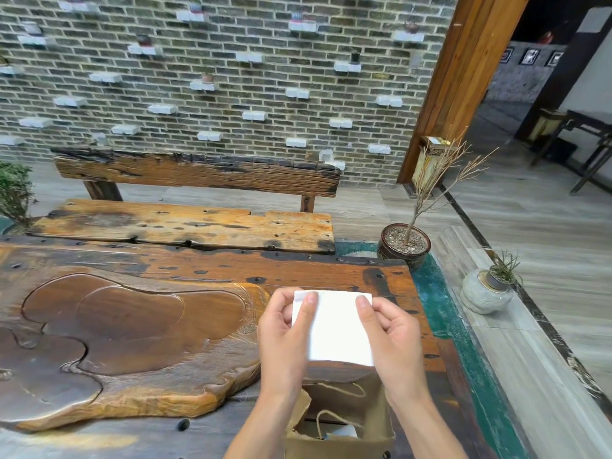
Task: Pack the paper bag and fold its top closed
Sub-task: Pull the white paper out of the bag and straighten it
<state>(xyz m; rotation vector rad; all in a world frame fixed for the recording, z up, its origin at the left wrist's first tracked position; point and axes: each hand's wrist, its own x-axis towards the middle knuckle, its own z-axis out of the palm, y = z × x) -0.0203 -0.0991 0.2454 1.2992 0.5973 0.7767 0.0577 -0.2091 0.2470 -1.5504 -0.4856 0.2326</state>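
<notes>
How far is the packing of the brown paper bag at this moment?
Partly done: the open paper bag already has something pale inside. In hand: the left hand and right hand hold a white folded napkin above the bag, not yet in. Left: put it in and fold the top, which is still open.

The big wooden table [298, 270] is dark and shiny, with a carved, curvy tray shape [132, 329] cut into its top, off to the left of the fingers [309, 301]. A brown paper bag [344, 422] stands open on it, just below the fingers.
</notes>
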